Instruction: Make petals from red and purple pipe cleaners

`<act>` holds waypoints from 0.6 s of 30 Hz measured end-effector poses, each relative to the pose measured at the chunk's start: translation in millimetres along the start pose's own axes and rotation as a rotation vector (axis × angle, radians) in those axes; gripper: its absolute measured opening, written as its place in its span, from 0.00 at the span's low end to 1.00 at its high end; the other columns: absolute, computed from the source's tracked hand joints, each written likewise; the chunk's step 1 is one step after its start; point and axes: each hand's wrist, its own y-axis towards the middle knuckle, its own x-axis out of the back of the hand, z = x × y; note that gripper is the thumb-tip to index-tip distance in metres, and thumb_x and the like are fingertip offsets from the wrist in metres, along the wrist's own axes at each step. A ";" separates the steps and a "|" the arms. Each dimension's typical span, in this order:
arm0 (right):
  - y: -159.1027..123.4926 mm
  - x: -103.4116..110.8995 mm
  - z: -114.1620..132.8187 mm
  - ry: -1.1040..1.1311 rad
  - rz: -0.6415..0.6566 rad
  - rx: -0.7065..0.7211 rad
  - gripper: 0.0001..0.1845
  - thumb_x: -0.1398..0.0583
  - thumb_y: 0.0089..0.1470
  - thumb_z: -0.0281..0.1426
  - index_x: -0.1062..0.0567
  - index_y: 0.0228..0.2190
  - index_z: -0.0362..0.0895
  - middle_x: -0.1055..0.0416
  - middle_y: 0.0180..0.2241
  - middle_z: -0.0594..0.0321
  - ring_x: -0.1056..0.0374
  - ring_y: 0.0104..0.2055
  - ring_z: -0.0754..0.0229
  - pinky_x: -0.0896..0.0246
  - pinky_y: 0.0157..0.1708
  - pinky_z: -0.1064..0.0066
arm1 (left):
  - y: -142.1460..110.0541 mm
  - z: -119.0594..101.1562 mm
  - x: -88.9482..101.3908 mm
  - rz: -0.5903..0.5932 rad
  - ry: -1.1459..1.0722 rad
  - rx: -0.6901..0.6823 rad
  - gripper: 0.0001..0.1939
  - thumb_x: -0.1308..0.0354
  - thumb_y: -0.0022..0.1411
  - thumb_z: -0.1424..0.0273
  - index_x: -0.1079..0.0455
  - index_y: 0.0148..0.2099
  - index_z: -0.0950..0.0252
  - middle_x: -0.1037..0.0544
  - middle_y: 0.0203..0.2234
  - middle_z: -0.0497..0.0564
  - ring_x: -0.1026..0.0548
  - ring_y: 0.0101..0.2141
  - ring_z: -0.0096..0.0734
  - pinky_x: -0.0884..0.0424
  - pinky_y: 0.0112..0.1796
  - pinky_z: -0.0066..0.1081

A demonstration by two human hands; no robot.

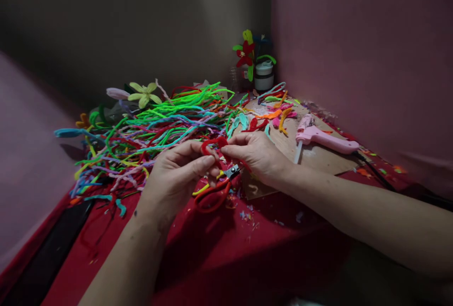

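Observation:
Between my two hands is a red pipe cleaner (213, 142), bent into a loop. My left hand (182, 167) pinches its left side between thumb and fingers. On the right side, my right hand (256, 154) grips it with closed fingertips. Just below my fingers lies a pair of scissors (215, 196) with red handles and a short metal head. A yellow strip (203, 190) crosses near the scissors, partly behind my left fingers. Their blade tips are hidden near my right hand.
A large heap of coloured pipe cleaners (166, 127) spreads at the left. A pink glue gun (323, 139) rests on a brown board (325, 163), beside bent orange and red pieces. Behind stand a red fuzzy flower (245, 54) and a white-lidded container (264, 77). Scraps litter the red cloth (208, 249).

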 end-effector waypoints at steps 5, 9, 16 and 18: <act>-2.3 -2.3 1.2 -0.028 0.034 0.007 0.05 0.41 0.40 0.26 0.31 0.17 0.39 0.39 0.17 0.70 0.46 0.20 0.71 0.52 0.23 0.75 | 1.5 1.2 -3.0 -0.078 -0.123 0.011 0.05 0.38 0.49 0.79 0.29 0.29 0.65 0.24 0.22 0.45 0.26 0.22 0.22 0.28 0.24 0.20; -3.4 -3.7 3.0 -0.102 0.013 -0.010 0.06 0.40 0.40 0.28 0.31 0.18 0.39 0.40 0.17 0.70 0.47 0.20 0.71 0.54 0.22 0.75 | 2.0 1.8 -3.9 -0.054 -0.148 0.025 0.05 0.39 0.50 0.79 0.28 0.30 0.65 0.23 0.24 0.45 0.25 0.22 0.21 0.28 0.25 0.19; -3.0 -3.4 1.1 -0.110 0.030 -0.079 0.06 0.40 0.40 0.28 0.30 0.19 0.38 0.38 0.17 0.68 0.47 0.19 0.71 0.55 0.20 0.75 | 1.9 4.4 -6.8 -0.043 -0.069 0.000 0.04 0.39 0.50 0.78 0.28 0.30 0.66 0.23 0.23 0.46 0.25 0.24 0.23 0.28 0.28 0.20; -2.0 -2.7 -1.0 -0.104 0.047 -0.091 0.05 0.41 0.40 0.28 0.29 0.20 0.38 0.38 0.17 0.68 0.46 0.19 0.71 0.54 0.19 0.75 | 1.3 5.2 -7.4 -0.042 -0.012 -0.023 0.03 0.39 0.51 0.78 0.29 0.30 0.67 0.23 0.23 0.47 0.25 0.24 0.23 0.27 0.28 0.22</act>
